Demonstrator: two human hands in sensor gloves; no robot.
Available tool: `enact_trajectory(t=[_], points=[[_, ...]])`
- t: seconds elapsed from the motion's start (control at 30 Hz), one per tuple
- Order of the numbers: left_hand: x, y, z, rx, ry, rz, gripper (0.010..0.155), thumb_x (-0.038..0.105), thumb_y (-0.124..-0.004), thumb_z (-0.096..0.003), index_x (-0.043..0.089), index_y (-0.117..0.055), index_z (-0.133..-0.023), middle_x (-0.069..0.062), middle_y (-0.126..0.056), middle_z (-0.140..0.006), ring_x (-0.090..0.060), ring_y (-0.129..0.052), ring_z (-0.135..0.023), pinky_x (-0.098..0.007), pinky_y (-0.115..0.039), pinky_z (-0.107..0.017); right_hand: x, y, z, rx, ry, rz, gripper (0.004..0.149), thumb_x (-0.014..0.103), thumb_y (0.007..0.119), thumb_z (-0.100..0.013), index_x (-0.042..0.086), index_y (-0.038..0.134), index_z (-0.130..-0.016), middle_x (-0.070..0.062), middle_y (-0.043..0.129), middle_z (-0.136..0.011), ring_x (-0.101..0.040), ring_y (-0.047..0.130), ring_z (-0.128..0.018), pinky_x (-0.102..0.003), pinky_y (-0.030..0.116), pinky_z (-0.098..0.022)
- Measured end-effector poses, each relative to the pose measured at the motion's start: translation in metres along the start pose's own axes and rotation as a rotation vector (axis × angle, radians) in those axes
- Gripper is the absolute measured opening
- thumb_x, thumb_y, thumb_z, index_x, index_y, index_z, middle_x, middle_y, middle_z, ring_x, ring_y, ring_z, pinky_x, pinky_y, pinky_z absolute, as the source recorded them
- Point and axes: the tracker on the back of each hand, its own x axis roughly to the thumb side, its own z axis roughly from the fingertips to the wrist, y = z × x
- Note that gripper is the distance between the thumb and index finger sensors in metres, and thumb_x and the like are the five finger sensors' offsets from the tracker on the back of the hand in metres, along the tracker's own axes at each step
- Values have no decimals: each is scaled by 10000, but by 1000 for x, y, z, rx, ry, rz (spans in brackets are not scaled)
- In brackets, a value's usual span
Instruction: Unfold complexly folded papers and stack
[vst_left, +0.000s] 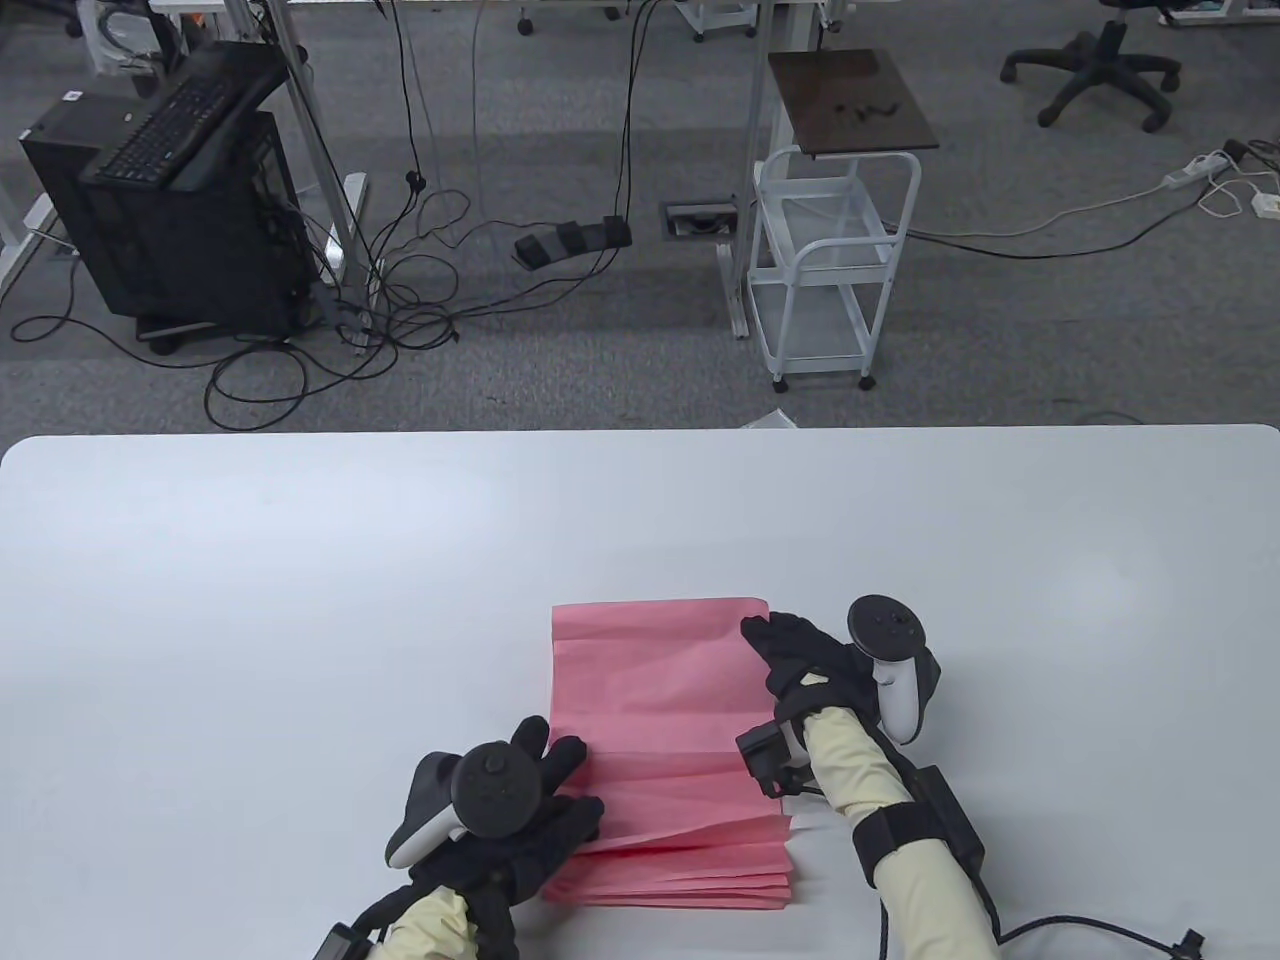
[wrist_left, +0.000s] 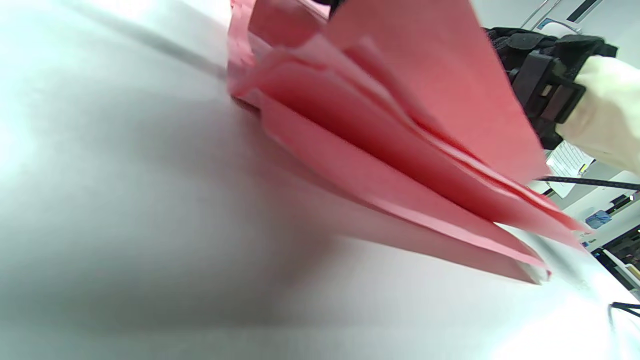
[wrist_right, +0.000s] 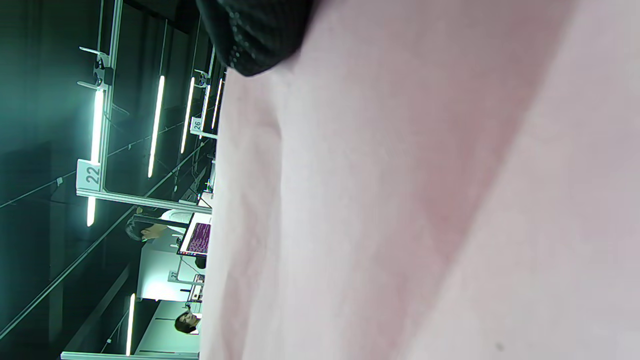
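Observation:
A stack of pink papers (vst_left: 650, 680) lies on the white table (vst_left: 300, 600) near its front edge. The top sheet is spread out with crease lines across it, and several sheet edges fan apart at the near side (vst_left: 690, 880). My left hand (vst_left: 565, 790) rests with spread fingers on the stack's left near edge. My right hand (vst_left: 780, 640) lies flat on the top sheet's right edge. The left wrist view shows the fanned pink sheets (wrist_left: 400, 100) from the side and my right wrist (wrist_left: 545, 75) behind them. The right wrist view shows pale pink paper (wrist_right: 400, 200) close up and a gloved fingertip (wrist_right: 255, 35).
Beyond the table's far edge are a white wire cart (vst_left: 830, 270), a black computer tower with a keyboard on it (vst_left: 170, 200) and floor cables. A black cable (vst_left: 1100, 935) lies on the table at the front right.

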Motion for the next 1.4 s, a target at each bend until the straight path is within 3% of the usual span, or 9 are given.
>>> enact_trajectory(t=[0.17, 0.33, 0.53, 0.6, 0.7, 0.87, 0.97, 1.07, 1.4], points=[[7, -4, -7, -76, 53, -41, 463, 389, -636, -596, 137, -727, -974, -107, -245, -1213, -385, 31, -1052, -554, 15, -687, 0, 2, 0, 0, -2, 10, 400, 339, 741, -495, 67, 869, -758, -54, 954, -577, -319, 907, -653, -626, 412, -713], [5, -22, -14, -233, 91, -139, 746, 423, -679, -591, 295, -168, -1119, -52, 52, -1153, -390, 111, -1013, -568, 33, -679, 0, 4, 0, -3, -2, 18, 400, 339, 740, -495, 67, 867, -761, -57, 953, -580, -321, 905, -656, -624, 408, -714], [-16, -39, -22, -348, 189, -187, 913, 576, -685, -549, 305, 16, -1068, 2, 219, -1071, -364, 214, -967, -580, 84, -646, -1, 5, -1, -5, 0, 14, 413, 340, 732, -501, 88, 848, -807, -77, 943, -656, -347, 861, -738, -629, 371, -722], [-20, -40, -21, -340, 189, -168, 925, 637, -661, -517, 352, 45, -1042, 62, 250, -1048, -309, 259, -949, -532, 129, -625, 1, 4, 1, -5, -14, 20, 457, 341, 706, -521, 142, 765, -929, -114, 843, -882, -385, 702, -911, -626, 284, -734], [-21, -42, -22, -343, 200, -211, 932, 670, -642, -487, 374, 56, -1029, 82, 255, -1042, -290, 262, -953, -527, 133, -630, 10, 5, 9, 30, -116, 72, 719, 373, 701, -527, 257, 290, -1105, -41, 170, -1179, -277, -4, -1055, -554, -28, -695], [-21, -44, -22, -359, 212, -237, 949, 709, -606, -461, 388, 103, -1005, 91, 294, -1017, -276, 294, -936, -524, 152, -620, 8, 46, 74, 306, -460, 722, 697, 439, 711, -502, 340, 357, -1093, 84, 135, -1181, -148, -54, -1048, -508, -83, -677], [-21, -45, -22, -368, 214, -242, 961, 723, -595, -453, 391, 127, -994, 92, 315, -1003, -272, 313, -924, -523, 166, -612, -24, 83, 104, 690, -360, 1154, 784, 562, 642, -495, 358, 195, -1106, 107, -87, -1141, -165, -165, -1005, -517, -136, -642], [-21, -46, -21, -379, 223, -248, 976, 741, -588, -443, 399, 148, -986, 99, 335, -994, -262, 333, -917, -516, 176, -610, -49, 99, 104, 740, -301, 1114, 815, 571, 656, -475, 353, 167, -1088, 110, -80, -1129, -161, -145, -1000, -513, -124, -648], [-23, -47, -20, -385, 237, -249, 984, 761, -571, -430, 416, 175, -973, 120, 359, -981, -231, 356, -912, -500, 203, -606, -72, 23, 100, 615, -141, 1083, 713, 603, 609, -474, 532, 174, -1034, 307, -25, -1106, 0, -109, -1015, -465, -129, -675]])
